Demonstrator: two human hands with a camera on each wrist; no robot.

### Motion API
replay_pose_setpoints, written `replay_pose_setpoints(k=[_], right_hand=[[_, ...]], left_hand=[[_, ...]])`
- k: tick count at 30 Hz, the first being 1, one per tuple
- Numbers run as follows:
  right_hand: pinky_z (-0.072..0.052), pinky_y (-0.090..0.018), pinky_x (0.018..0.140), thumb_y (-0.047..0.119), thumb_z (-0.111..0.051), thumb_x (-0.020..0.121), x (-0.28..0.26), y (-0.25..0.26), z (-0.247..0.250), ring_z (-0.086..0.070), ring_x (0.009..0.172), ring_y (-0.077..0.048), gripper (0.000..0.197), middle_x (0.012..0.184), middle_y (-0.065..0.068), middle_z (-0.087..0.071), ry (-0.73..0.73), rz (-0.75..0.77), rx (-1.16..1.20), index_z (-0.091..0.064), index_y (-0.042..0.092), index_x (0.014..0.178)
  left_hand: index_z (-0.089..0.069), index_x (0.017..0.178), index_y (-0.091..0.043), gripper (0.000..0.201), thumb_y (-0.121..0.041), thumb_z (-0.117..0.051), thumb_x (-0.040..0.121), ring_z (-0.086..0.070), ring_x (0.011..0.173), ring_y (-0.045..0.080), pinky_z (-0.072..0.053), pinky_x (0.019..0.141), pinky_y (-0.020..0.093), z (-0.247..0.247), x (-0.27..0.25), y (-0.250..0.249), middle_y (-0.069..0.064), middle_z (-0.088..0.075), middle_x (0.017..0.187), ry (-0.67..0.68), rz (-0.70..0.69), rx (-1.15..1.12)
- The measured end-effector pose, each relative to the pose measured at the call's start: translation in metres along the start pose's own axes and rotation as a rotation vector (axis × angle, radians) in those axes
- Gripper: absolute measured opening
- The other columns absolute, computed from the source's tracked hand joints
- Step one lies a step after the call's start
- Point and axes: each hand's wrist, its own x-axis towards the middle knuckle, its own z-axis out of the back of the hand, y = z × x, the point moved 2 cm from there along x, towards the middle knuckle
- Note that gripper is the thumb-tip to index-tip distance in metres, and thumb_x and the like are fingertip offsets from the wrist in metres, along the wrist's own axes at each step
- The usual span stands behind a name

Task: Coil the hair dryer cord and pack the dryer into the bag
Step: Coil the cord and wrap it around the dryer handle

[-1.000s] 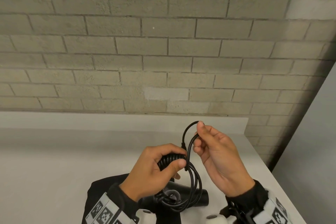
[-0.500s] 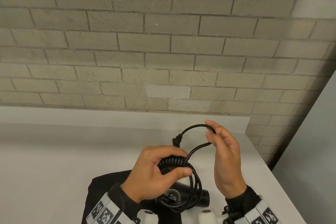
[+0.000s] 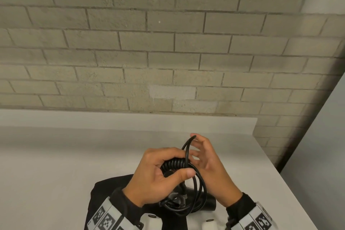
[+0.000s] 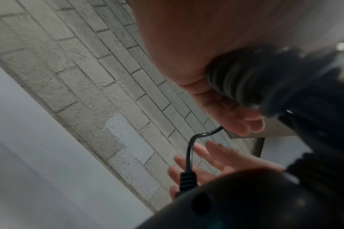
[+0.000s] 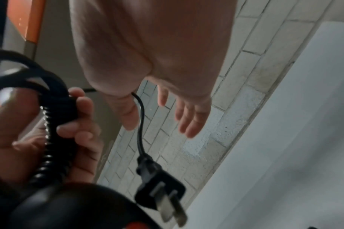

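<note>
Left hand point(image 3: 158, 175) clenched round the spiral part of the black cord point(image 3: 174, 164), thumb across the front, smooth loops hanging below the fist over the hair dryer point(image 3: 207, 201) and the black bag point(image 3: 104, 190) on the white counter point(image 3: 56, 164). Right hand point(image 3: 211, 166) just beside that fist, fingers point(image 5: 188, 122) loose and straight, cord's end draped against the thumb. Plug point(image 5: 159, 187) dangling free beneath, prongs down.

Bare counter point(image 3: 56, 164) leftward (brick wall point(image 3: 168, 43) behind).
</note>
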Motion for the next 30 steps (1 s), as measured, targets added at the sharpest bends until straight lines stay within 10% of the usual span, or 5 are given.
replay_pose_setpoints(k=[5,10,14,22,30], right_hand=[[-0.049,-0.047,0.1,0.008,-0.063,0.091,0.001,0.0,-0.004,-0.064,0.11,-0.027,0.043,0.117,-0.013,-0.065,0.163,-0.038,0.015,-0.05,0.023,0.13],[-0.05,-0.05,0.096,0.019,-0.065,0.086,0.0,0.003,-0.01,-0.061,0.11,-0.03,0.04,0.117,-0.016,-0.061,0.155,-0.039,0.002,-0.057,0.037,0.121],[-0.054,-0.048,0.09,0.009,-0.063,0.089,0.0,0.007,-0.011,-0.068,0.096,-0.032,0.019,0.101,-0.019,-0.069,0.251,-0.029,-0.07,-0.065,0.005,0.107],[-0.058,-0.028,0.062,0.006,-0.067,0.086,0.003,0.026,0.014,-0.07,0.069,-0.028,0.008,0.081,-0.023,-0.072,-0.221,-0.02,0.192,-0.069,0.0,0.091],[-0.059,-0.035,0.067,0.022,-0.066,0.084,-0.02,0.045,-0.002,-0.068,0.072,-0.029,0.021,0.085,-0.021,-0.073,-0.129,-0.13,0.303,-0.07,0.006,0.096]], left_hand=[[-0.074,0.1,-0.01,0.02,-0.018,-0.075,0.082,-0.074,0.082,0.019,-0.058,0.075,0.029,0.002,0.0,0.001,0.0,-0.076,0.09,0.012,0.016,-0.025],[-0.074,0.1,-0.007,0.02,-0.016,-0.075,0.082,-0.074,0.083,0.019,-0.057,0.076,0.029,-0.001,-0.001,-0.001,0.0,-0.076,0.091,0.034,0.021,-0.041],[-0.074,0.101,-0.009,0.021,-0.015,-0.076,0.081,-0.074,0.085,0.019,-0.057,0.077,0.027,-0.001,-0.001,0.0,-0.001,-0.077,0.091,0.032,0.03,-0.033],[-0.073,0.1,-0.019,0.019,-0.019,-0.076,0.081,-0.075,0.075,0.018,-0.058,0.069,0.023,0.007,0.0,0.001,-0.002,-0.076,0.087,-0.097,0.068,-0.015],[-0.073,0.098,-0.025,0.02,-0.032,-0.076,0.079,-0.073,0.078,0.017,-0.057,0.072,0.023,0.008,0.003,0.004,-0.005,-0.075,0.084,-0.192,0.085,0.064]])
